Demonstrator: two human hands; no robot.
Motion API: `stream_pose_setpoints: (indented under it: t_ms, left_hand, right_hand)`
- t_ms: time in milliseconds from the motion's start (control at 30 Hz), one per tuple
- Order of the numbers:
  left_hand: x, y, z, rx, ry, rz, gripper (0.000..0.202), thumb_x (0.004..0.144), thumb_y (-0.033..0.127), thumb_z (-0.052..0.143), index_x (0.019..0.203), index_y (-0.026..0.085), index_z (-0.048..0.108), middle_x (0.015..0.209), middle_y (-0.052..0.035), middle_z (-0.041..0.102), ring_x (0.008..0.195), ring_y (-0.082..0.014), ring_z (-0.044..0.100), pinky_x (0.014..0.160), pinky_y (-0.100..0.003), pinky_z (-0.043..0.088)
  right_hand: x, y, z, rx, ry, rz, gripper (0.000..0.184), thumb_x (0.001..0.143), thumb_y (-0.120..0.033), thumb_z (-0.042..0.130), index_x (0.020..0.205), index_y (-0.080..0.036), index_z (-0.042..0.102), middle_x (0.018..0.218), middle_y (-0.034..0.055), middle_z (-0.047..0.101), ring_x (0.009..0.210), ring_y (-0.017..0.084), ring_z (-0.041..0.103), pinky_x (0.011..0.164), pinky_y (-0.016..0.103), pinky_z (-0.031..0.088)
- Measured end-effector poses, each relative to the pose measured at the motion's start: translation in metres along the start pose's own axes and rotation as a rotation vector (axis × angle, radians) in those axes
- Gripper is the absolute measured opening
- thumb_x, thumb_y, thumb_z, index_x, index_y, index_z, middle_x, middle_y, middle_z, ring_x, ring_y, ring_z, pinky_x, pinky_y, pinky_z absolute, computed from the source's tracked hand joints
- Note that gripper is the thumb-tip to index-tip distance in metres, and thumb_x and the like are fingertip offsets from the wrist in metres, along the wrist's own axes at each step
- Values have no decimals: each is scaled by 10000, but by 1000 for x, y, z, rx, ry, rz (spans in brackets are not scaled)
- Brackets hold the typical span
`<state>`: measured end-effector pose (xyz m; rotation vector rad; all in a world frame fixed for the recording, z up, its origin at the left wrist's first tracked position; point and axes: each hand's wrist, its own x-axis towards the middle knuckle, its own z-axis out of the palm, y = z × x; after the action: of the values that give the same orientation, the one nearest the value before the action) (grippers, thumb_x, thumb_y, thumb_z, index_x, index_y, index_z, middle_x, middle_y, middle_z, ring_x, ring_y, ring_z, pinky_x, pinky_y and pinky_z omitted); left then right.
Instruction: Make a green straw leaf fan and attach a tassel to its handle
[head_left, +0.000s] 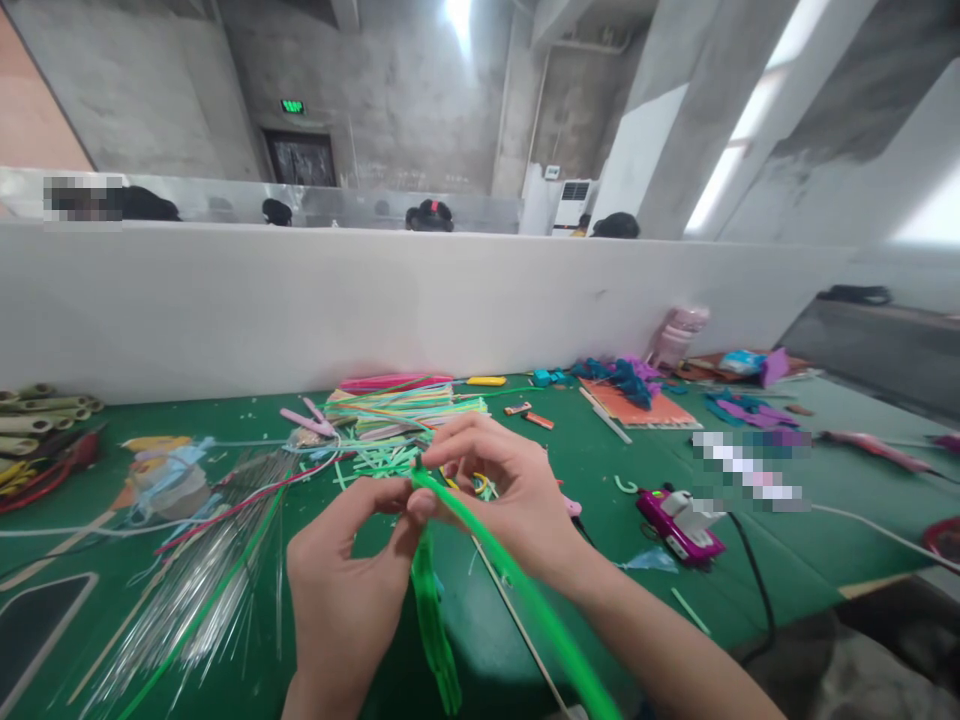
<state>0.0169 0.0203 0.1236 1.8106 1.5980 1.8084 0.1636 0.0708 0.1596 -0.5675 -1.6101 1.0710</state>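
Observation:
Both hands meet at the middle of the view, above a green table. Thumb and fingertips of my left hand (349,560) pinch a bright green strip (499,562) near its upper end. My right hand (495,480) closes its fingertips on the same end from the other side. From there one length of the strip runs down to the lower right across my right wrist, blurred close to the camera. A folded green bundle (433,630) hangs below my left thumb. Something small and dark shows at the fingertips, too small to name.
Cut pastel strips (397,415) are piled behind the hands. Thin clear rods (217,570) lie at the left, near a tablet-like device (45,630). A magenta power strip (682,530) with a cable stands right. A white partition (375,310) closes off the back.

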Motion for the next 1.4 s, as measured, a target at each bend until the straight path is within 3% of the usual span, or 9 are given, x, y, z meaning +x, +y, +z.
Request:
stream_pose_setpoints:
  t_ms: [100, 233, 400, 533, 733, 933, 1100, 1267, 1400]
  left_hand:
    - [0, 0, 1, -27, -10, 0, 49, 845, 290, 729, 818, 249, 731, 731, 53, 736, 669, -113, 669, 659, -192, 513]
    - [0, 1, 2, -32, -16, -14, 53, 839, 291, 738, 819, 243, 740, 731, 48, 736, 662, -116, 663, 653, -199, 513]
    - [2, 2, 3, -29, -8, 18, 37, 848, 268, 727, 835, 238, 745, 744, 45, 740, 672, -119, 664, 657, -200, 514]
    - [5, 3, -3, -27, -71, 89, 58, 871, 214, 691, 846, 251, 728, 752, 63, 728, 677, -98, 654, 658, -169, 504]
    - [9, 7, -11, -16, -130, 148, 104, 870, 183, 690, 911, 267, 736, 835, 55, 763, 716, -114, 688, 669, -171, 522]
    - [13, 8, -12, -28, -170, 175, 99, 901, 189, 649, 906, 251, 726, 774, 59, 729, 655, -101, 643, 629, -162, 496]
    - [16, 5, -15, -72, -313, 97, 227, 954, 280, 568, 767, 202, 673, 682, 29, 631, 637, -121, 574, 609, -197, 468]
    - [19, -2, -15, -259, -507, -37, 272, 996, 344, 498, 910, 218, 723, 781, 8, 685, 741, -144, 611, 714, -229, 495]
    - [20, -5, -14, -292, -538, -95, 261, 988, 367, 512, 1008, 234, 736, 954, -14, 758, 842, -158, 676, 789, -245, 526]
  right_hand:
    - [-3, 2, 1, -66, 31, -117, 103, 763, -264, 845, 847, -258, 785, 897, 27, 679, 796, 155, 607, 639, 282, 469]
    - [-2, 7, 2, 11, 58, -72, 36, 806, -290, 808, 816, -265, 783, 887, 27, 676, 885, 171, 621, 687, 288, 487]
    - [6, 14, 1, 249, -33, 77, 139, 752, -345, 850, 782, -240, 763, 844, 7, 676, 830, 152, 618, 679, 268, 495]
    - [13, 13, -4, 356, -128, 176, 210, 665, -337, 907, 737, -220, 747, 799, -3, 663, 766, 138, 614, 668, 258, 524]
    - [18, 3, -10, 326, -285, 146, 169, 732, -351, 868, 810, -221, 793, 857, 6, 626, 793, 120, 595, 666, 234, 506]
    - [20, 4, -2, 423, -258, 139, 178, 686, -305, 899, 751, -218, 758, 786, -19, 619, 705, 107, 573, 598, 232, 464]
    - [21, 7, 0, 460, -247, 191, 250, 595, -210, 943, 709, -198, 720, 743, -42, 613, 625, 82, 587, 552, 202, 487]
    - [21, 11, -4, 408, -298, 217, 237, 654, -262, 914, 757, -186, 714, 758, -41, 621, 510, 67, 594, 470, 205, 477]
    - [21, 11, -1, 483, -248, 222, 226, 646, -246, 917, 737, -194, 717, 801, -41, 613, 538, 64, 599, 470, 202, 486]
